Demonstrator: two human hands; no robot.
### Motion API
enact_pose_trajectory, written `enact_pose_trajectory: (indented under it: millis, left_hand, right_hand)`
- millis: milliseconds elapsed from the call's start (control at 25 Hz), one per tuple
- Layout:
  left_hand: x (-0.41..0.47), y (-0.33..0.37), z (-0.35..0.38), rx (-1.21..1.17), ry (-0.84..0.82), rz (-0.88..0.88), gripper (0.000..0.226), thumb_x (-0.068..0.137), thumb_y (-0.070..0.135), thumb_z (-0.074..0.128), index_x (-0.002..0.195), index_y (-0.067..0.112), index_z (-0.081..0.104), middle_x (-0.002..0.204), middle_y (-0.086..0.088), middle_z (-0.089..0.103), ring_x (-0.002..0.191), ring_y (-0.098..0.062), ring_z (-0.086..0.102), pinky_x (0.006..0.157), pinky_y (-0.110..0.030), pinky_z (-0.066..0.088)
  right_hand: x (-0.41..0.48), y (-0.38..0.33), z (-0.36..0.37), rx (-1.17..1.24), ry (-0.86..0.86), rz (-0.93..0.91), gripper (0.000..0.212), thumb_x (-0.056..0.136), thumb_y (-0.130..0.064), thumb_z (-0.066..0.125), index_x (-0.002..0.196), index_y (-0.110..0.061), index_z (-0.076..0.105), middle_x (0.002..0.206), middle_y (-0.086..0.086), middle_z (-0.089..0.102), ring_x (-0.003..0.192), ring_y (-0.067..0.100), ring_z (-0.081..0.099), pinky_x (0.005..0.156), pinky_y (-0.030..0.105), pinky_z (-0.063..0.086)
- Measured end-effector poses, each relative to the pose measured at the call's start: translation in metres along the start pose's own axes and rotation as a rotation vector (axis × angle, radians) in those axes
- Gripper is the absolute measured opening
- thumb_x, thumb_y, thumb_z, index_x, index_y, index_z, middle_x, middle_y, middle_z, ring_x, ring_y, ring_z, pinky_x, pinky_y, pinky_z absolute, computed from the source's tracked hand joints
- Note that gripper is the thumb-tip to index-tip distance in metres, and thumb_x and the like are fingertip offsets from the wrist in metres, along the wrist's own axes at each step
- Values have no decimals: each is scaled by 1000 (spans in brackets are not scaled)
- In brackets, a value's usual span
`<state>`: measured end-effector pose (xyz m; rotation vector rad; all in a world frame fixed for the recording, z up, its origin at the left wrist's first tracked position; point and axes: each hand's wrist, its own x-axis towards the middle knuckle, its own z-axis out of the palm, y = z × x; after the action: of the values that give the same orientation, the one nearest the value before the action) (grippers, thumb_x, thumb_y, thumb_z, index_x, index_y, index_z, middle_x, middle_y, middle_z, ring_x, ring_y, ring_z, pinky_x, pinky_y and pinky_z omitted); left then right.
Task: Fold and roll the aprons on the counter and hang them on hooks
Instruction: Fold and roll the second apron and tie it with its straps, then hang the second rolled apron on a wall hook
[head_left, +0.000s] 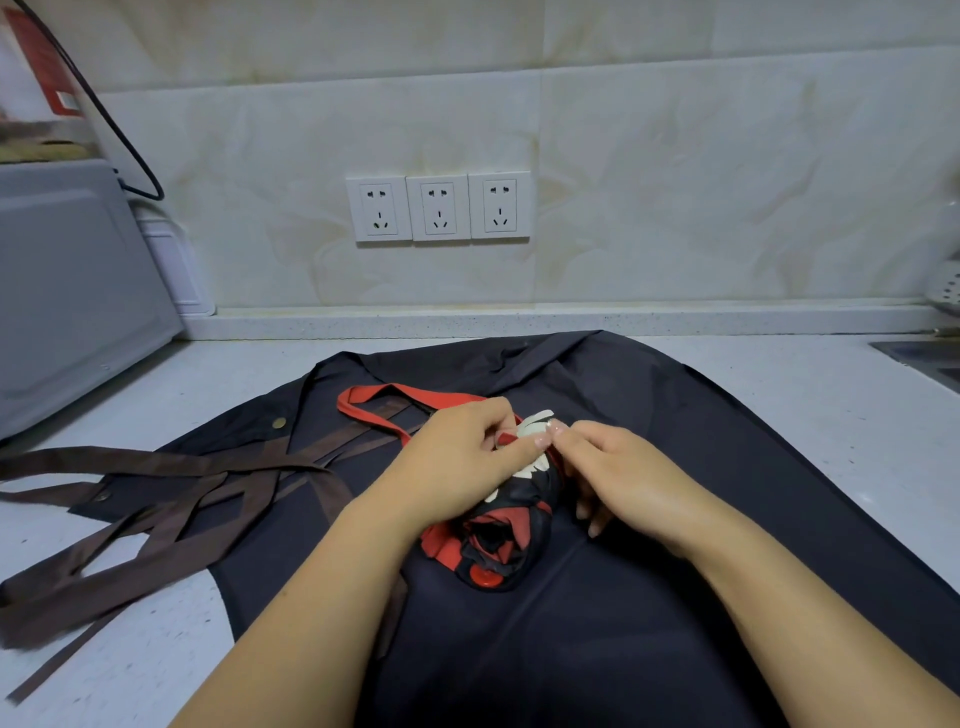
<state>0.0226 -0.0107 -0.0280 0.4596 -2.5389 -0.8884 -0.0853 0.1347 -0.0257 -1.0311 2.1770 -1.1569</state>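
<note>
Working both hands close together over the middle of the dark apron (701, 467). Pinching a white strip (536, 422) with the left hand (462, 457), thumb and forefinger closing tight on it, the other fingers curling in. Nipping the same strip from the opposite side with the right hand (631, 480), fingertips meeting it, the remaining fingers bending loosely and resting against the rolled apron (501, 540).

Lying right on top of the dark apron, near its centre, that red-and-black roll. Running lengthwise from the dark apron's near part towards its far edge, leaning a little rightwards at the far end. Pointing its open spiral end, with a round red stud (485, 578), towards the near side; hiding its far end beneath the two hands.

Looping out from under the left hand, across the dark apron's left half, a red strap (371, 413). Trailing off the dark apron's left edge onto the pale counter (810, 384), crossing over one another, long brown ties (156, 499). Spreading flat over that counter, the dark apron itself.
</note>
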Motion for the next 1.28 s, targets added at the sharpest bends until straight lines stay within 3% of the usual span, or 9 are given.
enact_pose_trajectory:
  millis: [160,360,440,560,840,960,1080,1200,1280]
  left_hand:
    - [-2,0,0,-88,3,-16,36,91,36,61,70,10,49,56,9,39,52,-7,36,53,-23,34]
    - [0,0,5,-398,24,-66,41,91,36,62,63,11,46,68,-8,42,63,-16,39,63,-30,33]
    - [1,5,8,-469,107,-102,43,94,34,61,70,2,47,68,-8,41,63,-16,38,62,-29,32]
    - [0,8,12,-446,167,-103,42,94,29,61,72,-4,47,65,-6,39,60,-14,36,58,-27,31]
    - [1,2,16,-415,110,-150,42,94,29,61,68,0,47,61,1,42,55,-9,37,55,-22,33]
    - [3,1,22,-316,73,-131,45,97,39,53,71,2,45,63,2,43,60,-9,40,63,-28,36]
    - [5,0,21,-447,59,-265,43,101,40,40,74,8,49,60,4,46,52,-10,42,57,-26,40]
    - [4,2,23,-605,103,-381,17,97,14,38,105,11,54,69,-3,49,43,-11,42,46,-26,41]
    - [3,2,16,-379,152,-256,45,93,10,47,135,25,43,90,2,54,60,-11,53,60,-26,49]
  right_hand:
    - [0,0,5,-17,43,-10,55,86,-68,45,67,-16,44,50,-2,51,46,17,55,46,26,45]
    - [4,0,14,351,59,-15,43,93,-39,57,59,-15,44,39,-2,34,40,14,41,41,22,32]
    - [9,1,15,506,125,-20,42,94,-30,57,57,-14,44,40,-1,33,39,13,40,41,22,31]
    - [12,3,15,586,163,-40,43,93,-25,58,55,-13,43,40,0,33,38,13,39,41,21,32]
    - [15,14,12,574,166,29,42,95,-23,56,56,-11,45,41,2,36,42,17,41,41,23,36]
    - [9,8,6,391,133,121,44,98,-43,46,71,-8,47,50,7,48,43,18,50,41,26,44]
    - [2,-3,5,199,104,207,61,87,-66,45,105,-8,47,78,6,66,53,20,62,45,28,50]
    - [-1,-8,8,233,58,203,82,76,-54,71,139,-24,29,108,-10,55,84,7,58,66,21,44]
    - [-4,-10,1,335,18,149,82,70,-37,81,137,-29,34,108,-12,60,92,5,60,74,21,46]
